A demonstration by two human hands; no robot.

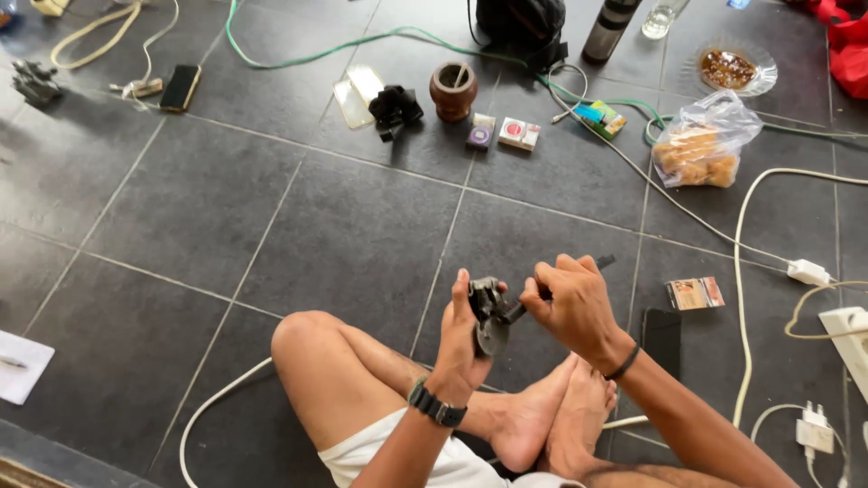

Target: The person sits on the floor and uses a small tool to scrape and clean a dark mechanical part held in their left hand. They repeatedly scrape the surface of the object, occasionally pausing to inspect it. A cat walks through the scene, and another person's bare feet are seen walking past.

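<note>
I sit cross-legged on dark floor tiles. My left hand (459, 339) grips a small dark metal part (489, 316) with a round disc at its lower end, held upright in front of me. My right hand (571, 303) is closed round a thin dark tool (597, 265); its front end meets the metal part and its handle sticks out past my knuckles. A black watch sits on my left wrist and a dark band on my right.
A small printed box (694, 293) and a dark phone (662, 338) lie right of my hands. Farther off are a brown cup (452, 90), small boxes (518, 133), a bag of snacks (703, 145), another phone (180, 87), white cables and a power strip (848, 336).
</note>
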